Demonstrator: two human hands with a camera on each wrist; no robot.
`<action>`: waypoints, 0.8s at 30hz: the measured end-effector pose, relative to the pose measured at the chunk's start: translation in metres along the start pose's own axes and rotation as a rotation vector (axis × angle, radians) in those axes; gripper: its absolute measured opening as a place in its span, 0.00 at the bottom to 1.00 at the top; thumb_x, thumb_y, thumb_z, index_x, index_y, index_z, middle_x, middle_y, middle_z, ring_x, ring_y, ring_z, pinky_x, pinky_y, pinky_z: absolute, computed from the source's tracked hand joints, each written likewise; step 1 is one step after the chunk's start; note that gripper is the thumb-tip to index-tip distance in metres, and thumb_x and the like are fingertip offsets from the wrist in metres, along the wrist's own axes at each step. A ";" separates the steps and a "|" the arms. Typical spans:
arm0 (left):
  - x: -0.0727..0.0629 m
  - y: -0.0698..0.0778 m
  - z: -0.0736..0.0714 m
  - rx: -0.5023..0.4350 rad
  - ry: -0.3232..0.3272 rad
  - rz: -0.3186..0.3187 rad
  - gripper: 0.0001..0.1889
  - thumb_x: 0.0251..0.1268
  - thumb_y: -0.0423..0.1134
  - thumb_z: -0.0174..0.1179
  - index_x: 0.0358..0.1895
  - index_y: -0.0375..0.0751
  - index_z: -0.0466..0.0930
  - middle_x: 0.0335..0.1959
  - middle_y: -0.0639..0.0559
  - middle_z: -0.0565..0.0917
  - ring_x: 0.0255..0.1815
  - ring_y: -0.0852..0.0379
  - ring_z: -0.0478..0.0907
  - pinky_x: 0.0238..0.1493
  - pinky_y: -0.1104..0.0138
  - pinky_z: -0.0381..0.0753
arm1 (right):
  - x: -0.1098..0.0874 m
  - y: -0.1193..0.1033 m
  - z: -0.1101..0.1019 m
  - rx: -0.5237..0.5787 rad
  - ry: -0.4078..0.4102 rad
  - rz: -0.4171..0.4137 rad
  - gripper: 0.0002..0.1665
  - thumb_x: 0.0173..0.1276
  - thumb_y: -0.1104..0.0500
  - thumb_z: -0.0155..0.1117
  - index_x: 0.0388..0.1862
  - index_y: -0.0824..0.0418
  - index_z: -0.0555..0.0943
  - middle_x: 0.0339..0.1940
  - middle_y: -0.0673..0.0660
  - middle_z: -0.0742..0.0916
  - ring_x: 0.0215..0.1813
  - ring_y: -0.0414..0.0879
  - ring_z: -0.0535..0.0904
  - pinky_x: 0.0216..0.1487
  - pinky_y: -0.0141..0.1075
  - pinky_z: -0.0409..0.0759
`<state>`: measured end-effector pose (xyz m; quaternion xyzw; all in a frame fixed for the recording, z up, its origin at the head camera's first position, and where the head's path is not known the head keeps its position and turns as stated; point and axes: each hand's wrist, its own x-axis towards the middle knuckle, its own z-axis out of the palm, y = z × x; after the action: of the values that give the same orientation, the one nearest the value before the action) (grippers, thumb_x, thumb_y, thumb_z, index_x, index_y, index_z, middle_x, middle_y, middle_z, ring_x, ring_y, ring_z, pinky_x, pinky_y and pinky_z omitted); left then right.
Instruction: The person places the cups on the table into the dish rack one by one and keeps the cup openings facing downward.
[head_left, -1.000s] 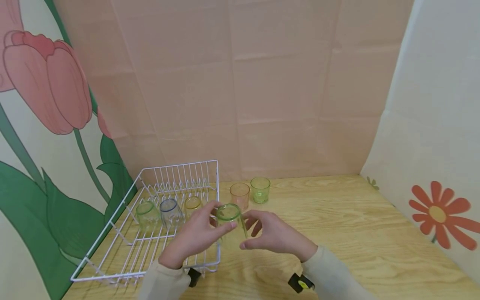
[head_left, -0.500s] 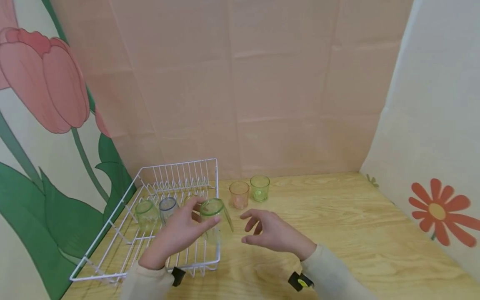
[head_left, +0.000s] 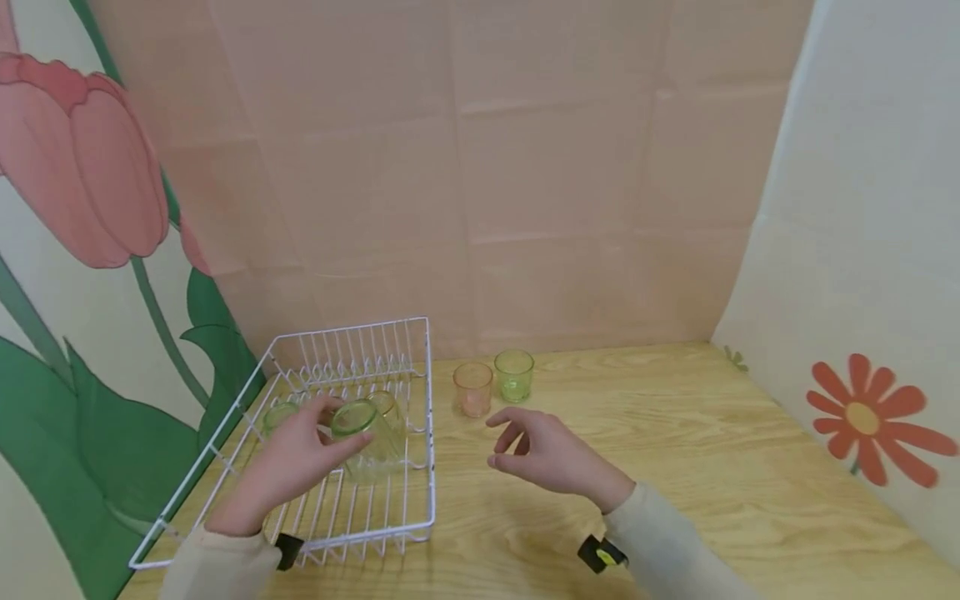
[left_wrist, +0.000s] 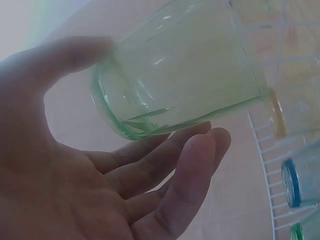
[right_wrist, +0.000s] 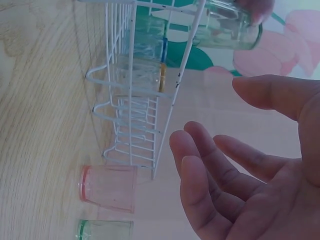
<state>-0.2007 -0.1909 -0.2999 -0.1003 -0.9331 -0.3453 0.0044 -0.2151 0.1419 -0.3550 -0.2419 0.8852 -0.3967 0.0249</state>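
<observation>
My left hand (head_left: 288, 462) pinches a clear green glass (head_left: 367, 454) between thumb and fingers, bottom end up, above the white wire dish rack (head_left: 432, 492). In the left wrist view the thumb and fingers lie on either side of the glass near its base. Inside the rack stand upturned glasses: a green one (head_left: 277, 414), partly behind the hand, an amber one (head_left: 386, 403), and a blue one (left_wrist: 292, 185) that the left hand hides in the head view. My right hand (head_left: 558, 457) hovers over the wooden table with loosely bent fingers and holds nothing.
Behind the right hand, a pink-orange glass (head_left: 473, 393) and a green glass (head_left: 514, 379) stand mouth up on the table (head_left: 637, 417), right of the rack. A pink sheet (head_left: 555, 208) hangs at the back, with flower-patterned panels at both sides.
My left hand has carried the green glass leftward, away from the right hand and over the rack. Earlier both hands were at the glass; the right hand now stays apart from it.
</observation>
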 end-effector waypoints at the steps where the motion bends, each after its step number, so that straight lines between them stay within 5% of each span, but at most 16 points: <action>1: 0.000 -0.003 -0.003 0.016 -0.001 -0.004 0.36 0.63 0.59 0.66 0.62 0.33 0.71 0.48 0.44 0.82 0.42 0.52 0.81 0.32 0.63 0.79 | 0.000 0.000 0.000 0.002 0.000 0.004 0.26 0.67 0.51 0.70 0.61 0.59 0.77 0.37 0.49 0.85 0.30 0.42 0.81 0.31 0.35 0.79; 12: 0.004 -0.038 -0.035 0.173 -0.054 -0.134 0.44 0.65 0.63 0.61 0.65 0.22 0.65 0.57 0.23 0.76 0.49 0.35 0.81 0.41 0.50 0.81 | -0.001 0.001 0.001 -0.008 0.012 0.003 0.26 0.67 0.53 0.70 0.61 0.60 0.77 0.36 0.49 0.85 0.30 0.46 0.81 0.31 0.35 0.79; 24: 0.018 -0.083 -0.054 0.095 -0.168 -0.252 0.51 0.63 0.61 0.64 0.67 0.16 0.56 0.62 0.16 0.66 0.36 0.47 0.85 0.40 0.52 0.84 | 0.000 0.000 0.001 -0.045 0.016 0.002 0.26 0.67 0.53 0.70 0.60 0.61 0.77 0.36 0.48 0.85 0.30 0.41 0.80 0.31 0.35 0.79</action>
<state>-0.2371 -0.2845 -0.3107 -0.0106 -0.9507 -0.2890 -0.1124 -0.2149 0.1414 -0.3556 -0.2385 0.8943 -0.3783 0.0126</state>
